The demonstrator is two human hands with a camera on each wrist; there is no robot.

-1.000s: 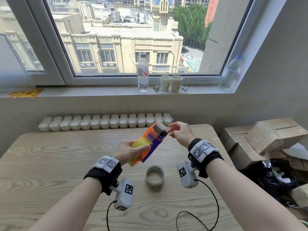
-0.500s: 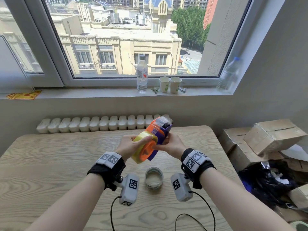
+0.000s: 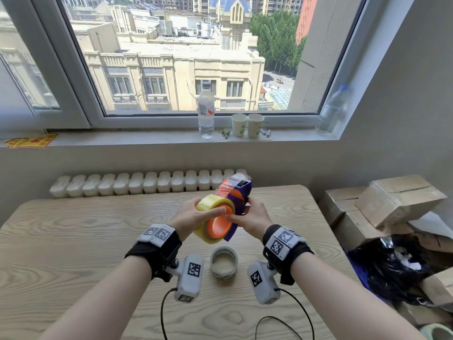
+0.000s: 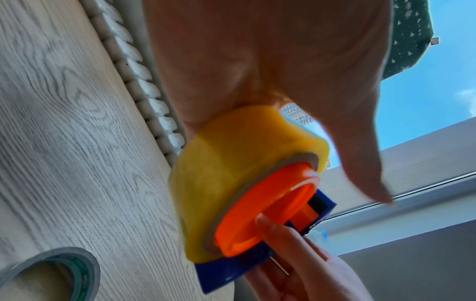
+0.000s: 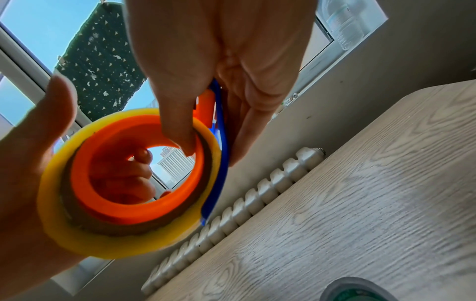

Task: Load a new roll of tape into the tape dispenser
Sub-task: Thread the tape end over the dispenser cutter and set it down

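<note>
Both hands hold the tape dispenser up in the air, above the wooden table. The left hand wraps round the yellow tape roll: palm on the outer side of the roll, fingers curled behind it & thumb laid flat across the front, w/ the thumb tip near the orange hub. In the left wrist view the roll sits right under the palm, and it is on the hub, which sticks out of it a bit. The right hand grips the purple-blue side plate of the dispenser, thumb on the hub rim and fingers round the back of the plate. In the right wrist view the thumb presses on the hub ring, and the fingers lie flat along the blue plate, so the plate is pinched between thumb & fingers. Through the hole in the hub you can see fingers of the left hand at the back. The front end of the dispenser points up and away from the hands, w/ a shiny clear strip over it. Right under the hands, down on the table, lies a grey tape ring, apart from the dispenser. Two paper cups and a water bottle stand far off on the window sill, boxes are out past the right hand.
</note>
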